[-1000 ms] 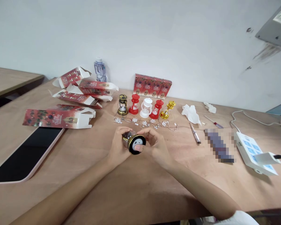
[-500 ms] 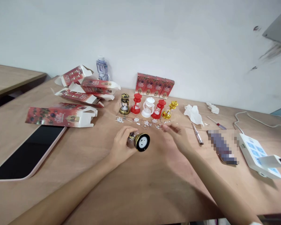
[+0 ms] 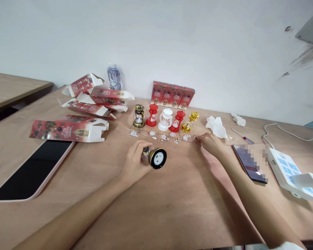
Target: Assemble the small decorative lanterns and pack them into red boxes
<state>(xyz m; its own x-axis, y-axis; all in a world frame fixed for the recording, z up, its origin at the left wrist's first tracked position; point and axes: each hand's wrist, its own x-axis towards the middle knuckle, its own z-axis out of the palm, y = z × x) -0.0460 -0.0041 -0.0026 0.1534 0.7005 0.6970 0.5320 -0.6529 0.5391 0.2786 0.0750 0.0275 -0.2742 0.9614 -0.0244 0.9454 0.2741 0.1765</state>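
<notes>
My left hand point(image 3: 135, 158) is closed around a small bronze-coloured lantern point(image 3: 149, 156), tipped over so its round base with a white disc faces me. To the right, my right hand point(image 3: 210, 143) reaches down to the table, fingertips pinched at a thin bent wire point(image 3: 197, 141). Several bent wires and small white pieces point(image 3: 163, 138) lie in a row beside it. Behind them stand a bronze lantern point(image 3: 139, 116), two red lanterns point(image 3: 151, 115), a white lantern point(image 3: 165, 119) and a gold lantern point(image 3: 190, 122).
Opened red boxes point(image 3: 67, 131) are heaped at left above a phone point(image 3: 32, 170). Closed red boxes point(image 3: 172, 95) and a water bottle point(image 3: 114, 77) stand by the wall. At right are crumpled tissue point(image 3: 216, 126), a screwdriver point(image 3: 243, 136), another phone point(image 3: 246, 161) and a power strip point(image 3: 285, 170).
My right hand has moved right along the row of wires and now covers the clear-handled screwdriver. My left hand keeps the lantern in nearly the same spot.
</notes>
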